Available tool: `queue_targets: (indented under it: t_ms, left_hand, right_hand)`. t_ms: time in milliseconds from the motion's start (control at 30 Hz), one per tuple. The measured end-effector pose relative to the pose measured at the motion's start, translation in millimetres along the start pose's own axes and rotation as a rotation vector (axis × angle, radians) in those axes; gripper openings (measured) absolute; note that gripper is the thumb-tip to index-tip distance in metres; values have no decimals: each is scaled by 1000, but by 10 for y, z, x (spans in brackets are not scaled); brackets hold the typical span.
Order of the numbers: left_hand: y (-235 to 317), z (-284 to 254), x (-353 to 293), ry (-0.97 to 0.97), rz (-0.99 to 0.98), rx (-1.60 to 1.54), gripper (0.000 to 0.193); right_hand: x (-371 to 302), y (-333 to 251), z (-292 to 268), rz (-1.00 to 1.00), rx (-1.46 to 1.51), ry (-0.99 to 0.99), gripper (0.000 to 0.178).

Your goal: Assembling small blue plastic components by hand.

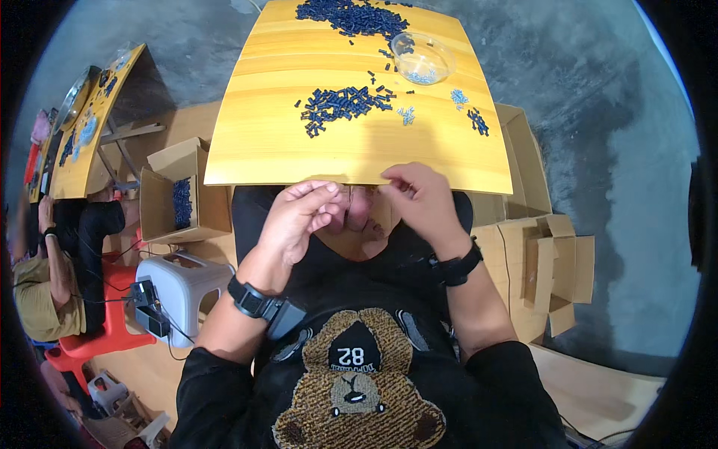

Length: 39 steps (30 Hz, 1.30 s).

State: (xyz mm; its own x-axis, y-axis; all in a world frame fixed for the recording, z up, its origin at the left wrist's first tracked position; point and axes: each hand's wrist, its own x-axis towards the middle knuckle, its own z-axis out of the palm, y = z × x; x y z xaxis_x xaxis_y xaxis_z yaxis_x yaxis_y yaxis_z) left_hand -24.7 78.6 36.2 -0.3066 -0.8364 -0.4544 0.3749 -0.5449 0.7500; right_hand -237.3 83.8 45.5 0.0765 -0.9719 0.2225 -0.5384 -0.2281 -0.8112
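Where the dark rim closes in at far left, a seated co-worker (45,303) in a khaki top is cut off, along with part of a side table (78,168) strewn with small things too blurred to name. Under that person stands a red plastic stool (112,329), and nearer me a smooth pale-grey stool (179,269) carries black adapters (153,322) and trailing cables. Beside my table, an open cardboard box (161,217) shows a mass of dark-blue pieces (182,202), partly hidden by its walls. My left hand (295,221), a black watch (254,301) behind it, has thumb and forefinger pinched together at the table edge; I cannot tell whether anything sits between them. Beyond it, on the yellow wood-grain table (254,150), lies a loose pile of short, dark, tube-like pieces (340,107), with a larger heap (355,16) cut off above. Below, my black top bears a nubbly brown bear (355,404) with white lettering and digits, upside down to the view. My right hand (426,198) is loosely curled, its grip hidden, so I cannot tell if it holds a piece. Farther right come a clear round plastic tub (446,54) of pale bits, little pale-blue clusters (459,97), a small dark cluster (478,121), and open corrugated cartons (574,273).
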Motion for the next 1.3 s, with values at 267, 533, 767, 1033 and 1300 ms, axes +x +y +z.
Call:
queue_targets:
  t_ms: [267,533,767,1033,1300]
  left_hand:
    - [181,-173,446,102,317,204,13]
    - [168,-294,820,146,457,339,11]
    - [130,-343,805,174,543,372,11]
    - [145,-364,758,213,567,442,11]
    - [128,-393,773,181,553,440,11]
  right_hand:
    - [517,467,-314,8,-241,133,10]
    - [771,649,-259,-71,-401,137,6]
    - [991,663,-258,-160,-478,108,6]
    - [1038,737,-220,-129,-516,66,6]
    - [893,664,-292,-65,-492,48,6]
